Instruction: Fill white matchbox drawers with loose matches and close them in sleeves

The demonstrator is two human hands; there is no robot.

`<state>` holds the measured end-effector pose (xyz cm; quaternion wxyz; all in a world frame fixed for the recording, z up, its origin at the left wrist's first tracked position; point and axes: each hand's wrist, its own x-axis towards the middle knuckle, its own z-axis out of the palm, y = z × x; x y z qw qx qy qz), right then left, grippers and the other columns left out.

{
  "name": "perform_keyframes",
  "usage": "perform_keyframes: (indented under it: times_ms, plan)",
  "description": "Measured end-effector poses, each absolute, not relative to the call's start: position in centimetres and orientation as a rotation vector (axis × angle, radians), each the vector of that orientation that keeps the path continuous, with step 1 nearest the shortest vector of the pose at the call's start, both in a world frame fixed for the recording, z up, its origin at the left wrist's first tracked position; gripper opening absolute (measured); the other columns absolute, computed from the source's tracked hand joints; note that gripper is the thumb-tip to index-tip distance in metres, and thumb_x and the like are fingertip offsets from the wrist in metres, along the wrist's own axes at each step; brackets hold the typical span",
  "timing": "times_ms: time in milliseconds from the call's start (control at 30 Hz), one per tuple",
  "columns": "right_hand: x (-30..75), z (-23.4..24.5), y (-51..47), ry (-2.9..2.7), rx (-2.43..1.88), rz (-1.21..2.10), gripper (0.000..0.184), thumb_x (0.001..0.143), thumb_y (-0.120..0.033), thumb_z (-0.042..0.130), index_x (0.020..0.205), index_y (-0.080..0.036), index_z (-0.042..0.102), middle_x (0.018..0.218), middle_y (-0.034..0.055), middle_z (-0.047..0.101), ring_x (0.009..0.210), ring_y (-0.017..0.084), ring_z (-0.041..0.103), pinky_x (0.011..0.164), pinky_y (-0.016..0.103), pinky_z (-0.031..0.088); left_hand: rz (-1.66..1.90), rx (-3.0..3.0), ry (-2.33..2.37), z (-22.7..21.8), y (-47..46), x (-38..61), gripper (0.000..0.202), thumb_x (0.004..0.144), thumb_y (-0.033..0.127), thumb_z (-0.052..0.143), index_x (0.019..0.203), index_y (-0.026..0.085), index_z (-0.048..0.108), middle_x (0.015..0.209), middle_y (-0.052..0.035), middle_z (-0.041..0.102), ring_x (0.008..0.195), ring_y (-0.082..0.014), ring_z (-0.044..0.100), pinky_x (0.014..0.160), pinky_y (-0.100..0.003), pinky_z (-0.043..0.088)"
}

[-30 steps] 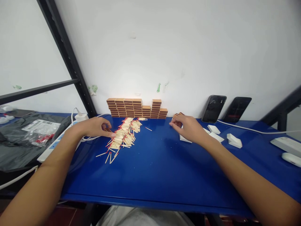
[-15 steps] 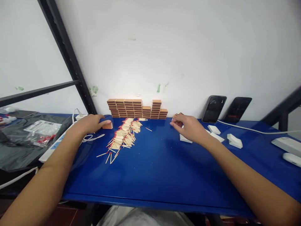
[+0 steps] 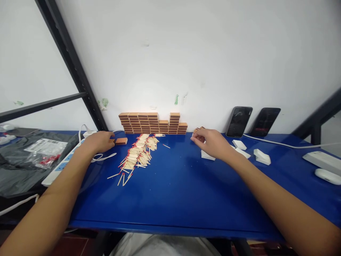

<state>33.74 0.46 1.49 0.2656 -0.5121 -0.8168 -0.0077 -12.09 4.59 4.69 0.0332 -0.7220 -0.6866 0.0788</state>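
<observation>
Matchboxes (image 3: 153, 124) stood stacked along the wall (image 3: 170, 53), probably for steadiness; whether the left hand's (image 3: 98, 143) and right hand's (image 3: 213, 143) curled fingers clamped anything, I couldn't tell.

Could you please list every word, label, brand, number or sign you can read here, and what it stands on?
No text can be read.
White label on the grey plastic bag: print too small and blurred.
Left smartphone: small pale mark near its top right corner, too small.
Right smartphone: faint reddish marks, too blurred.
Stacked matchboxes: no legible text.
</observation>
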Motion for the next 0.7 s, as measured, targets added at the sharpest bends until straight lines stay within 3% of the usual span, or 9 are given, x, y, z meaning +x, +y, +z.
perform_keyframes:
  times_ms: [200, 367, 533, 700]
  plan:
    - [33.9, 1.3, 0.6, -2.195, -1.368, -0.024, 0.021, 0.096, -0.032, 0.055, 0.082, -0.023, 0.067, 0.077, 0.0049, 0.072, 0.078, 0.023, 0.065, 0.071, 0.035, 0.047, -0.052, -2.202, -1.867, 3.7, 5.2, -11.2, 0.059, 0.095, 0.046, 0.042, 0.141, 0.014, 0.058, 0.133, -0.0198, 0.067, 0.124, -0.0357, 0.064, 0.1, -0.04, 0.049]
    - [34.7, 1.7, 0.8, -2.164, -1.408, -0.023, 0.021, 0.096, -0.034, 0.057, 0.085, -0.023, 0.071, 0.082, 0.0049, 0.074, 0.075, 0.021, 0.065, 0.068, 0.034, 0.046, -0.079, -2.383, -1.846, 3.1, 5.0, -10.3, 0.057, 0.099, 0.058, 0.037, 0.134, 0.021, 0.064, 0.126, -0.0145, 0.072, 0.117, -0.0329, 0.067, 0.1, -0.038, 0.049]
    - [36.8, 2.9, 1.2, -2.047, -1.509, -0.206, 0.029, 0.097, -0.04, 0.056, 0.085, -0.02, 0.074, 0.081, 0.0083, 0.075, 0.073, 0.023, 0.065, 0.063, 0.035, 0.043, -0.096, -2.399, -1.874, 2.9, 5.0, -10.0, 0.065, 0.092, 0.063, 0.05, 0.137, 0.019, 0.064, 0.131, -0.0156, 0.072, 0.12, -0.0344, 0.067, 0.099, -0.036, 0.049]
    - [38.6, 2.9, 2.0, -2.018, -1.625, -0.299, 0.026, 0.094, -0.036, 0.057, 0.085, -0.02, 0.076, 0.079, 0.0087, 0.075, 0.071, 0.024, 0.065, 0.061, 0.035, 0.041, -0.084, -2.452, -1.894, 2.7, 5.2, -10.0, 0.063, 0.086, 0.067, 0.057, 0.128, 0.022, 0.07, 0.122, -0.0116, 0.077, 0.112, -0.0316, 0.072, 0.091, -0.032, 0.051]
